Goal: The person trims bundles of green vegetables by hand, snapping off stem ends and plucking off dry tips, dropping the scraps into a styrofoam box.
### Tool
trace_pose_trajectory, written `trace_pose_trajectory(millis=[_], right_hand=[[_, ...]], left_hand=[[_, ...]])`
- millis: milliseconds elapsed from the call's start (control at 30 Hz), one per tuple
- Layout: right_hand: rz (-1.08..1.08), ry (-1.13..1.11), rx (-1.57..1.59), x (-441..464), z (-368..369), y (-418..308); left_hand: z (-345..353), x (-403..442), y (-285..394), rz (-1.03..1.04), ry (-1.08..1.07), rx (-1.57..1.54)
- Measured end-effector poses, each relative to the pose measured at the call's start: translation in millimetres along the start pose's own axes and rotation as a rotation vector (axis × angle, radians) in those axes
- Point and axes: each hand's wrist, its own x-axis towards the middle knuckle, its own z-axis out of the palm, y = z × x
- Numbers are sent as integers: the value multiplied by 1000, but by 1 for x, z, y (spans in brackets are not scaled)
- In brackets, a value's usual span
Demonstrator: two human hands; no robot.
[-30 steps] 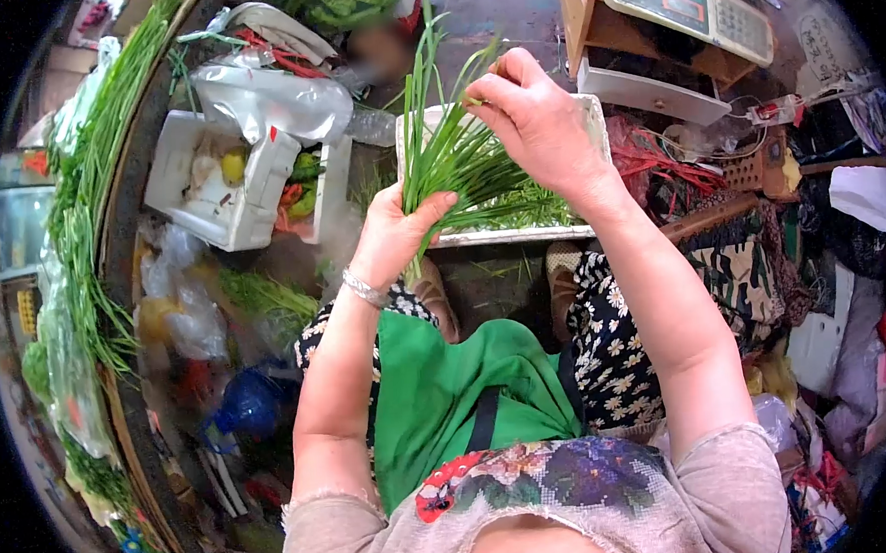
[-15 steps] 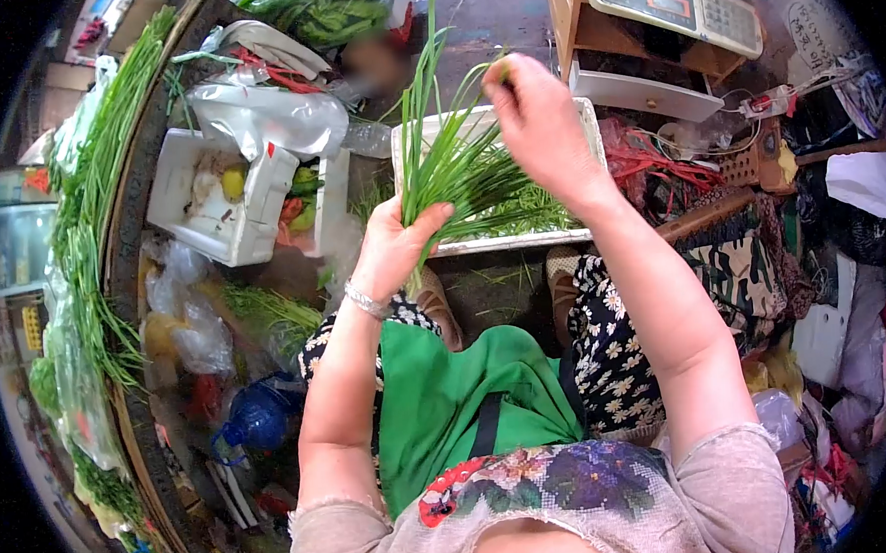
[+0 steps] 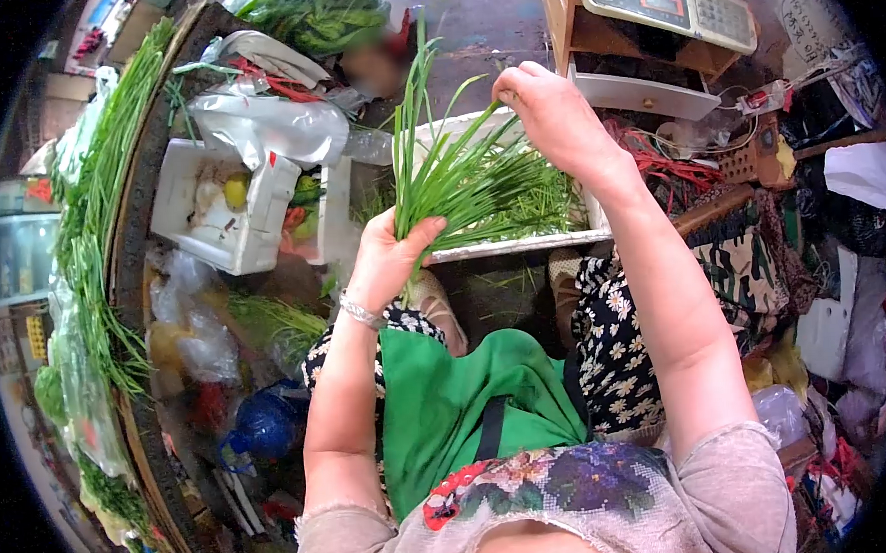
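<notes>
My left hand (image 3: 390, 257) is closed around a bunch of chives (image 3: 450, 181), long thin green leaves that fan out up and to the right. My right hand (image 3: 560, 120) is raised to the right of the bunch, its thumb and fingers pinched on the tip of a chive leaf. Beneath the bunch stands a white foam box (image 3: 536, 243) with more loose green leaves inside. The bunch hides part of the box.
At the upper right, a scale (image 3: 667, 4) sits on a wooden stand. A second foam box (image 3: 194, 204) with a yellow-green item is at the left. More long greens (image 3: 109, 204) line a ledge farther left. A blue plastic bottle (image 3: 263, 426) lies below.
My right hand has moved slightly right and down, with a leaf now stretched toward its fingertips. The bunch in my left hand has fanned out somewhat lower.
</notes>
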Motion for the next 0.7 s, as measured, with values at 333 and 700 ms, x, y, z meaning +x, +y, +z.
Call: trace_pose_trajectory(millis=[333,700], right_hand=[[218,241,66,7,7,4],[228,264,-28,-1,-12,3]], left_hand=[[6,1,4,-13,-55,24],[-17,7,8,21,250,-134]])
